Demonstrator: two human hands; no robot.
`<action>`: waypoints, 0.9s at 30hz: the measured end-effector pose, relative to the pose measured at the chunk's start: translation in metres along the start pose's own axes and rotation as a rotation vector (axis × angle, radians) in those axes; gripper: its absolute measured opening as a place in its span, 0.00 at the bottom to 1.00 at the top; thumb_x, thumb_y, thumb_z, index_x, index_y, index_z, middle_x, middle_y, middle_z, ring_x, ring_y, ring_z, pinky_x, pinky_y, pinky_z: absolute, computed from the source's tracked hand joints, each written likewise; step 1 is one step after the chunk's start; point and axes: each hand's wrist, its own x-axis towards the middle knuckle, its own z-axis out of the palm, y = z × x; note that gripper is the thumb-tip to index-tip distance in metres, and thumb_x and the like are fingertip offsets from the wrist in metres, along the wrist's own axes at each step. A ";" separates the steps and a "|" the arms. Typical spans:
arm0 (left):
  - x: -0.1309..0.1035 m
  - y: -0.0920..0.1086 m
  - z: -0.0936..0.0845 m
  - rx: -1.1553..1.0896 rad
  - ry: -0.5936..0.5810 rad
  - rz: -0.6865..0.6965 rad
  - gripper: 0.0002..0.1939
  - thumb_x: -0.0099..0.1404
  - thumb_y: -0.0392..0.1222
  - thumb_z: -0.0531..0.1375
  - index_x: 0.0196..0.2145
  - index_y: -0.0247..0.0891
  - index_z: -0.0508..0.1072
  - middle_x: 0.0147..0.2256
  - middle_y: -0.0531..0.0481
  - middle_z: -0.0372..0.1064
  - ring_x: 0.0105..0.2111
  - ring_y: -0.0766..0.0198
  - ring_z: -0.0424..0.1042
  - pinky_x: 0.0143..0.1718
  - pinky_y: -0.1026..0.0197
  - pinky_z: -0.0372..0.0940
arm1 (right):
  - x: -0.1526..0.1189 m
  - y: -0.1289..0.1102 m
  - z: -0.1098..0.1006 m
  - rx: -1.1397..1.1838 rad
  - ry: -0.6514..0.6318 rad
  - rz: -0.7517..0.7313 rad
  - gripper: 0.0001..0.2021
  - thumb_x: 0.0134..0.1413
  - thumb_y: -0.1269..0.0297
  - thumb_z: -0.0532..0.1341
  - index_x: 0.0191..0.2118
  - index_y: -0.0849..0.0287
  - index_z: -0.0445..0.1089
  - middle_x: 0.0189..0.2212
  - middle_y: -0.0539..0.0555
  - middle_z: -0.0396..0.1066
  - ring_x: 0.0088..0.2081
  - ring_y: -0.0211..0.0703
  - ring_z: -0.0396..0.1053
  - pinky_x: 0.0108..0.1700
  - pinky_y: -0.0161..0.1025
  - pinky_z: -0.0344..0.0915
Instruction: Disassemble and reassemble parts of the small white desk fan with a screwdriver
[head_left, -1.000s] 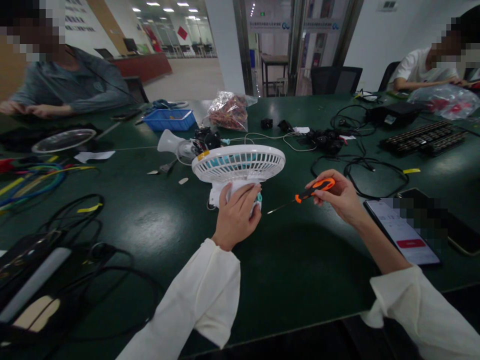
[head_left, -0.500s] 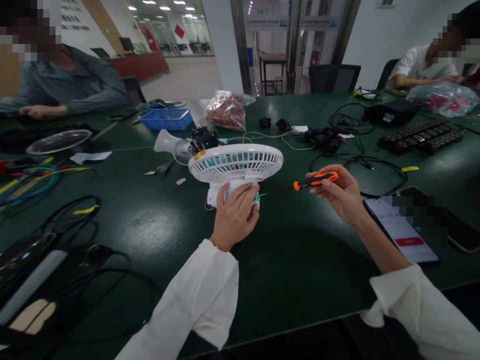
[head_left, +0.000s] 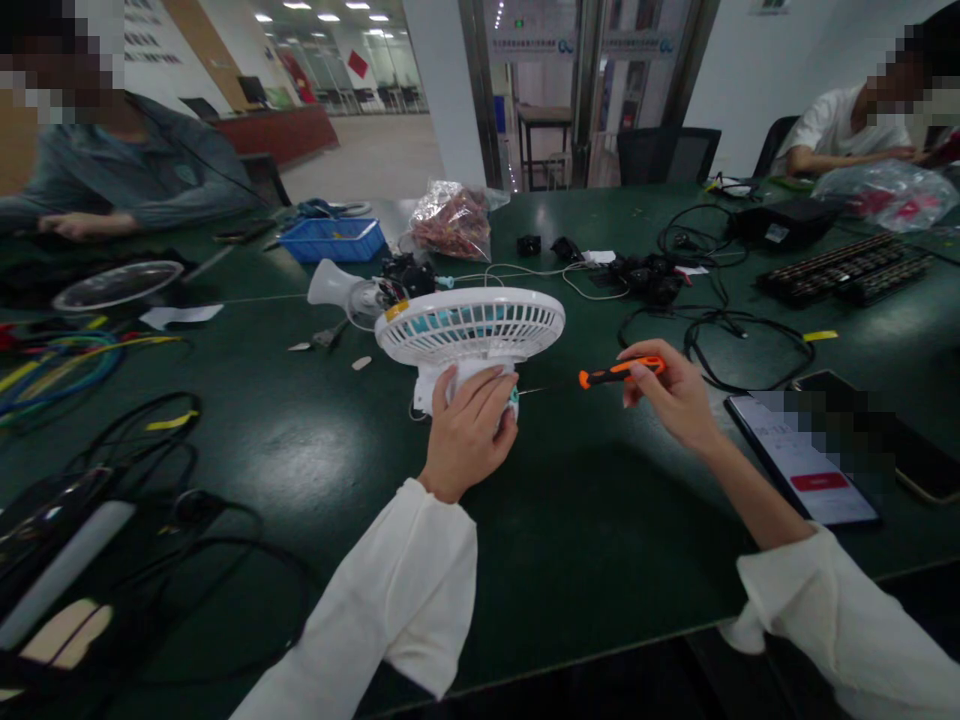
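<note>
A white fan head [head_left: 472, 325] with a round slatted grille lies on the dark green table, its motor housing toward me. My left hand [head_left: 471, 430] is wrapped over that housing and holds it. To the right, my right hand [head_left: 667, 390] grips an orange and black screwdriver [head_left: 621, 372] by the rear of its handle. The thin shaft points left, and its tip is at the teal part on the housing's right side; whether it touches a screw cannot be made out. Behind the fan lies a white stand piece [head_left: 334, 286] with wires.
Behind are a blue basket [head_left: 332, 240] and a plastic bag [head_left: 452, 222]. Phones [head_left: 806, 460] lie at the right, near black cables [head_left: 739, 345]. Cables and a power strip [head_left: 71, 570] cover the left. Two people sit across the table.
My right hand has shifted slightly left and down with the screwdriver, whose handle is now more level. My left hand and the fan have hardly moved.
</note>
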 end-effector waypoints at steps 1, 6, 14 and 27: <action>0.000 0.000 0.000 0.002 0.003 0.002 0.20 0.62 0.34 0.55 0.53 0.38 0.66 0.49 0.44 0.73 0.52 0.56 0.69 0.63 0.43 0.46 | -0.001 0.001 0.000 -0.042 0.002 -0.002 0.10 0.59 0.56 0.59 0.43 0.56 0.67 0.24 0.47 0.71 0.20 0.32 0.65 0.22 0.31 0.63; 0.000 0.000 0.000 0.007 0.007 0.008 0.20 0.62 0.35 0.55 0.53 0.38 0.67 0.49 0.44 0.73 0.52 0.56 0.69 0.62 0.43 0.47 | -0.003 0.004 -0.001 -0.044 -0.035 0.001 0.11 0.62 0.56 0.56 0.46 0.54 0.65 0.21 0.45 0.64 0.19 0.32 0.59 0.20 0.30 0.56; 0.000 0.000 0.000 0.001 -0.001 0.007 0.20 0.62 0.34 0.55 0.52 0.38 0.67 0.49 0.45 0.73 0.52 0.56 0.69 0.63 0.43 0.46 | -0.002 0.002 -0.003 0.009 -0.072 0.028 0.13 0.59 0.56 0.58 0.47 0.54 0.64 0.23 0.45 0.64 0.21 0.33 0.60 0.22 0.32 0.58; 0.000 0.003 0.002 -0.059 0.100 -0.125 0.09 0.61 0.37 0.60 0.41 0.41 0.71 0.50 0.46 0.70 0.51 0.58 0.69 0.62 0.47 0.51 | -0.003 -0.001 0.002 -0.082 0.013 -0.036 0.09 0.60 0.57 0.58 0.43 0.54 0.67 0.23 0.46 0.63 0.23 0.34 0.59 0.25 0.33 0.55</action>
